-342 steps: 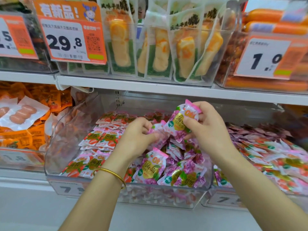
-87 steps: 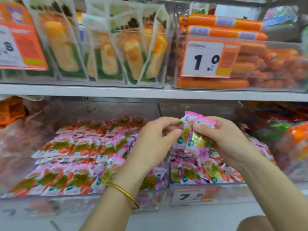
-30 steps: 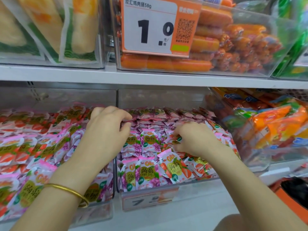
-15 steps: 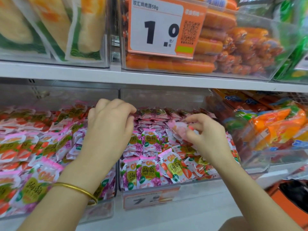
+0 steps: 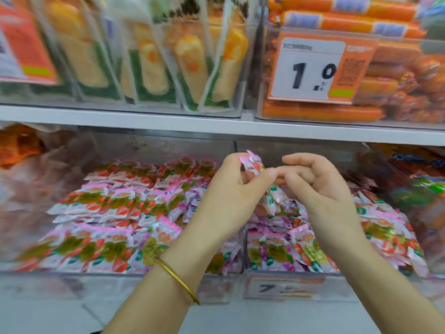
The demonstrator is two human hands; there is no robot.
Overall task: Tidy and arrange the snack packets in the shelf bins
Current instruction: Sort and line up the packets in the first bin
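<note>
My left hand point(image 5: 231, 198) grips a small pink snack packet point(image 5: 252, 163) above the divide between two clear shelf bins. A second bit of pink wrapper point(image 5: 271, 201) hangs below it between my hands. My right hand point(image 5: 320, 189) is just to the right, fingers loosely curled, fingertips near the packet and holding nothing that I can see. The left bin point(image 5: 96, 283) holds rows of pink-and-red packets point(image 5: 108, 206). The right bin point(image 5: 337, 285) holds pink-and-purple packets point(image 5: 277, 254). The view is motion-blurred.
A white shelf board point(image 5: 216, 126) runs right above the bins. On it stand a bin of corn packs point(image 5: 149, 63) and a bin of orange sausages point(image 5: 397, 75) with a 1.0 price tag point(image 5: 313, 68). Orange and green packets point(image 5: 421, 189) fill the bin at far right.
The pink packet that my right hand lifted from the right bin is now in my left hand. Both hands have risen, and the view has swung left.
</note>
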